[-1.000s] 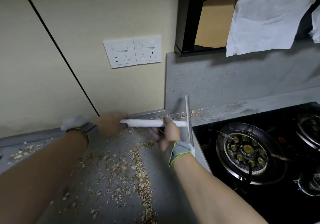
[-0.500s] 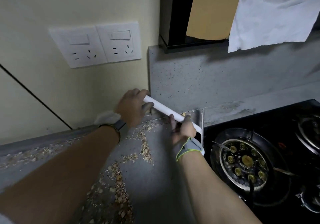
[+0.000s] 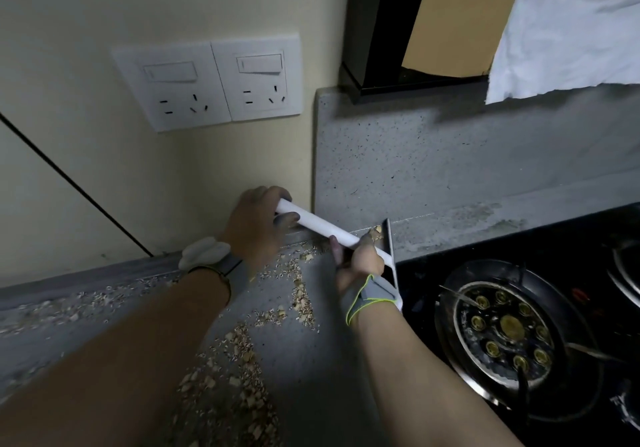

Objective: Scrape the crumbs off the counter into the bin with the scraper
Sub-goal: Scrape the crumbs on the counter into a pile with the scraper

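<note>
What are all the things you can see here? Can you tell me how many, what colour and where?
scraper: one, white handle with a grey blade, at the back of the counter beside the stove
crumbs: many, tan, scattered over the counter, a few by the blade
counter: one, grey speckled, bottom middle
sockets: two, white, on the cream wall above the counter
gas stove: one, black with brass burner caps, right
white cloth: one, hanging top right
brown board: one, top, inside a black frame
left hand: one, grips the far end of the handle
right hand: one, grips the handle near the blade
</note>
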`<action>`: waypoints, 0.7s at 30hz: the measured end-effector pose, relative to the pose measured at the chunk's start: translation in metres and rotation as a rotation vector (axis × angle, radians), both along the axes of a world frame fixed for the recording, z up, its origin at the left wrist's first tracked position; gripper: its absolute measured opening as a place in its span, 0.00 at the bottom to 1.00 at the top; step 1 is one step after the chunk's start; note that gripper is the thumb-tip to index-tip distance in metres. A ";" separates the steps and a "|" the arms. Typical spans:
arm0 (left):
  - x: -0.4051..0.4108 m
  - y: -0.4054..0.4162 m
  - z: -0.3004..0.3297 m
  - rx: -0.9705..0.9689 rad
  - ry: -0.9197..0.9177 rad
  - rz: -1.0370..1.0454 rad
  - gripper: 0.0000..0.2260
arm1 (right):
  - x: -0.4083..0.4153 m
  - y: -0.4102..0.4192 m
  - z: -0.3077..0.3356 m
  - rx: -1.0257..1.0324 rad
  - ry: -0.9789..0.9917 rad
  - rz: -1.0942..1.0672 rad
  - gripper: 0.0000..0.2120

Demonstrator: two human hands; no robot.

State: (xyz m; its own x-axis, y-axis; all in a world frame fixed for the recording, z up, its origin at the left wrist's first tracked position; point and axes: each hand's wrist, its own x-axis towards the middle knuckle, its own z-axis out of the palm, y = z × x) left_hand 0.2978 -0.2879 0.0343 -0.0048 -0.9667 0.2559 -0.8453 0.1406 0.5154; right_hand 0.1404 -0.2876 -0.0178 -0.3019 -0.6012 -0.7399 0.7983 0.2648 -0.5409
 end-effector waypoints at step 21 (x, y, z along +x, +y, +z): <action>0.034 0.043 0.008 0.095 -0.049 0.115 0.09 | 0.034 0.029 -0.002 -0.002 0.002 0.258 0.06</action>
State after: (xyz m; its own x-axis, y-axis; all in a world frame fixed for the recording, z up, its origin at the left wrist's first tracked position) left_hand 0.3318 -0.2445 0.0425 0.0972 -0.9815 0.1651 -0.8773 -0.0061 0.4800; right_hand 0.1743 -0.2589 -0.0198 -0.1400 -0.6598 -0.7383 0.7035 0.4584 -0.5431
